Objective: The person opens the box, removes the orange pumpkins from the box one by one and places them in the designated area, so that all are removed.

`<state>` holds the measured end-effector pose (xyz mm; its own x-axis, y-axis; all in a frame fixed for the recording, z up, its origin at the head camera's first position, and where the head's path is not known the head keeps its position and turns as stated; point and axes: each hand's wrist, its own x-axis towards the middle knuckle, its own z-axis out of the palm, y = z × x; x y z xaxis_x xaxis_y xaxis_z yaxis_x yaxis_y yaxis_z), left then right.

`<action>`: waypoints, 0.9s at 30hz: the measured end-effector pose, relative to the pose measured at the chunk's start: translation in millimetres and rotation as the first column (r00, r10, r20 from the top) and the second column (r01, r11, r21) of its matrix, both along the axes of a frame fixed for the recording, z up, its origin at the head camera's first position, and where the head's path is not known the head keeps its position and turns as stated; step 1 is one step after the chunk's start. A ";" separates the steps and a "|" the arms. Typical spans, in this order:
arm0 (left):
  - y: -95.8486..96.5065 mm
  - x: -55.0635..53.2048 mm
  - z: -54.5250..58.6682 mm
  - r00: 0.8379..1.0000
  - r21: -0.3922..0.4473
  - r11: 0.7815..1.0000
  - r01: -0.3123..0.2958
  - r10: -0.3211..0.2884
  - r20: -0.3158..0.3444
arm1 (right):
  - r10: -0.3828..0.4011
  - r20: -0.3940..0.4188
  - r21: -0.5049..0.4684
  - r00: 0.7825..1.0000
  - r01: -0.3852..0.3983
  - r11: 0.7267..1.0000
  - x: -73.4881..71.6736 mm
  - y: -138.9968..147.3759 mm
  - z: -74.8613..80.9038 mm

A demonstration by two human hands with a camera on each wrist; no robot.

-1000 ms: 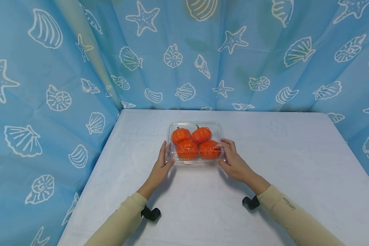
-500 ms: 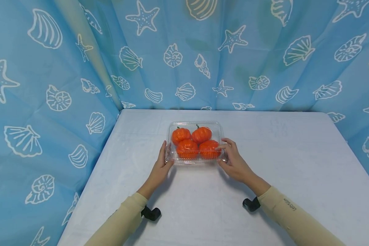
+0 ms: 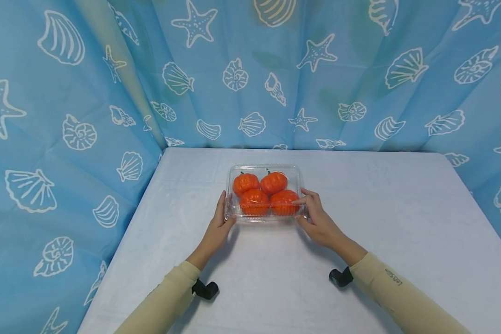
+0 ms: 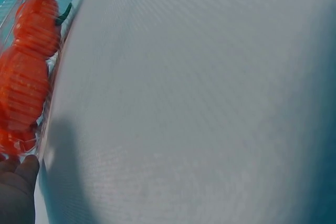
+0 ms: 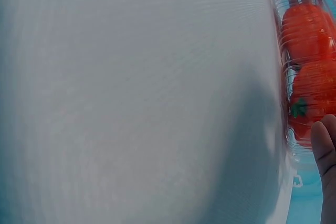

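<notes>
A clear plastic clamshell box sits on the table with its lid down. Inside are several ribbed, orange-red pumpkins, small and glossy, some with green stems showing. My left hand holds the box's left side, thumb at the front corner and fingers along the side. At the right front corner, my right hand grips the box between thumb and fingers, one finger reaching over the lid. Both wrist views catch the box only at the edge; a thumb shows low in the left one, another thumb in the right one.
A white cloth covers the table. Blue curtains with white shell and starfish prints hang behind it and along the sides. Black wrist mounts stick out below both sleeves.
The fingers of my right hand have shifted slightly at the box's right corner. The box and my left hand have stayed in place.
</notes>
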<state>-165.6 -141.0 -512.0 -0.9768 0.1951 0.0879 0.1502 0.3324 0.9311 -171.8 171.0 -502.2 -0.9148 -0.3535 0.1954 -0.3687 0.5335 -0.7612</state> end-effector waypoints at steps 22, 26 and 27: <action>-0.1 -0.4 -1.6 1.000 -0.005 1.000 -0.001 0.001 -0.004 | -0.005 -0.002 -0.012 1.000 0.005 1.000 -0.7 -3.8 -0.6; 0.2 0.7 0.0 1.000 -0.009 1.000 -0.002 0.002 0.003 | -0.009 -0.006 -0.018 1.000 0.008 1.000 -0.9 -4.6 -1.4; 0.3 0.8 0.2 1.000 -0.011 1.000 -0.003 0.003 0.005 | -0.009 -0.007 -0.020 1.000 0.009 1.000 -1.0 -4.8 -1.5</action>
